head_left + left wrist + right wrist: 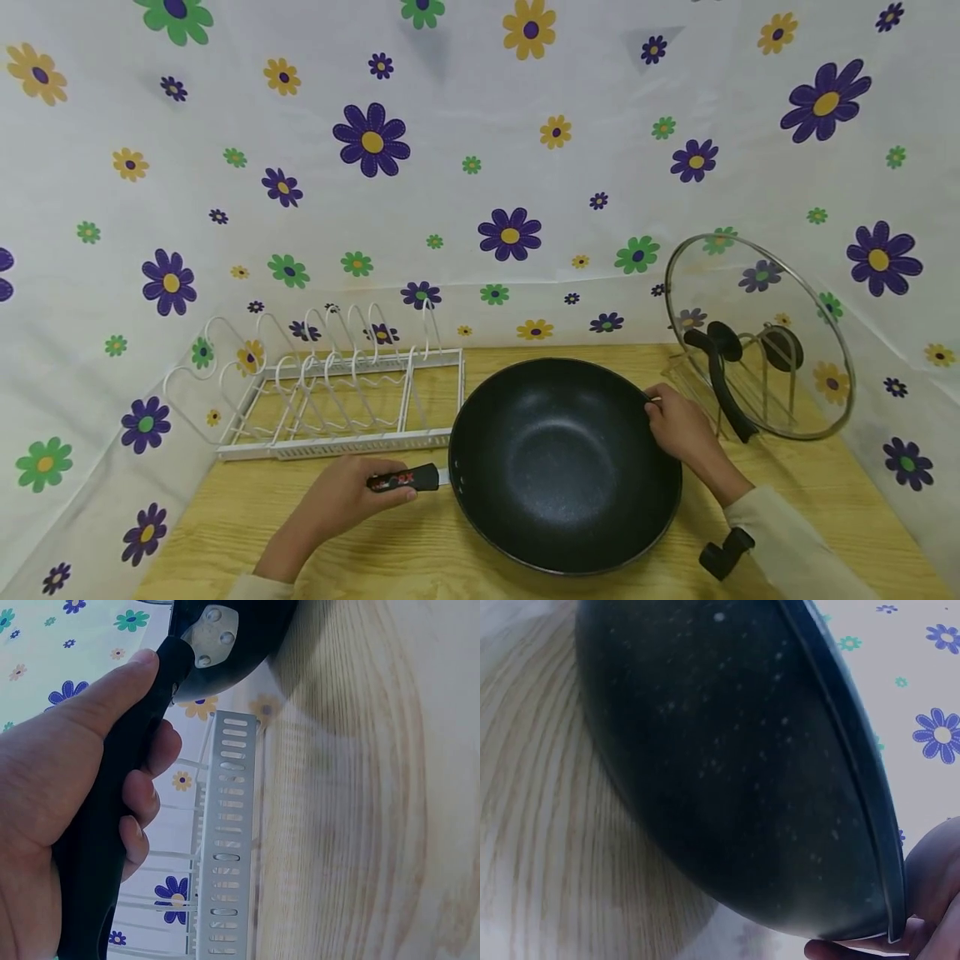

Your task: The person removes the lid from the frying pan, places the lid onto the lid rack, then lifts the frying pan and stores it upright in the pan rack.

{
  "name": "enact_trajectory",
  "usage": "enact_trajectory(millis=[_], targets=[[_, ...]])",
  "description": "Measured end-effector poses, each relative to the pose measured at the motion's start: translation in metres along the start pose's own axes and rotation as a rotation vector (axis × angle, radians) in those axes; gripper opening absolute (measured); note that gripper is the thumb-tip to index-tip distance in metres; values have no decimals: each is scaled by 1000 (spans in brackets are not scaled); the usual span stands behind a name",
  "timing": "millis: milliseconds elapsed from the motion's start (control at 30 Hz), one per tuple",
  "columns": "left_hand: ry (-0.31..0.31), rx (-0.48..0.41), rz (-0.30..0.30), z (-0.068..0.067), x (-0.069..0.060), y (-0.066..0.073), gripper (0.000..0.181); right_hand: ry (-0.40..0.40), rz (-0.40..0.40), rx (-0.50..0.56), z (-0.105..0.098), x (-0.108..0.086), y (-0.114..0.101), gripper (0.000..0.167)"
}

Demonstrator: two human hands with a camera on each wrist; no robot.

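A deep black wok (562,467) is held over the wooden table, its inside facing up toward the head camera. My left hand (347,500) grips its black handle (408,479); in the left wrist view the fingers (142,796) curl round that handle, near the riveted metal bracket (214,636). On the far right side, my right hand (682,425) pinches the wok's rim, with fingers below the edge in the right wrist view. Speckled dark outer wall of the wok (720,765) fills much of that view.
A white wire dish rack (352,442) stands at the back left. At the right, a glass lid (757,333) with a black handle leans upright in a wire stand (765,392). The wooden tabletop (405,558) meets a flower-printed cloth (450,108) behind.
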State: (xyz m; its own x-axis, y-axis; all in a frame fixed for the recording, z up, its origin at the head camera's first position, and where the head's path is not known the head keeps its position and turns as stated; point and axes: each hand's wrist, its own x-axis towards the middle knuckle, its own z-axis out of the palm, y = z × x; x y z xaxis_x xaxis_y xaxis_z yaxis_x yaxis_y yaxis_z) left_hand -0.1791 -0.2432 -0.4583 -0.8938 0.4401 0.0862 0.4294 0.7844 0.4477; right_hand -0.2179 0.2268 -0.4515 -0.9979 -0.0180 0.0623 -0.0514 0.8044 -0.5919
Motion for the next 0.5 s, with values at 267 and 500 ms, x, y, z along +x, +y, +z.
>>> enact_trajectory(millis=[267,500], targets=[[-22,-14,-46,-1,-5,5,49,-27,34,9,0,6,-4,32],[-10,-14,-87,0,-11,10,51,-48,39,15,-1,16,-7,30]])
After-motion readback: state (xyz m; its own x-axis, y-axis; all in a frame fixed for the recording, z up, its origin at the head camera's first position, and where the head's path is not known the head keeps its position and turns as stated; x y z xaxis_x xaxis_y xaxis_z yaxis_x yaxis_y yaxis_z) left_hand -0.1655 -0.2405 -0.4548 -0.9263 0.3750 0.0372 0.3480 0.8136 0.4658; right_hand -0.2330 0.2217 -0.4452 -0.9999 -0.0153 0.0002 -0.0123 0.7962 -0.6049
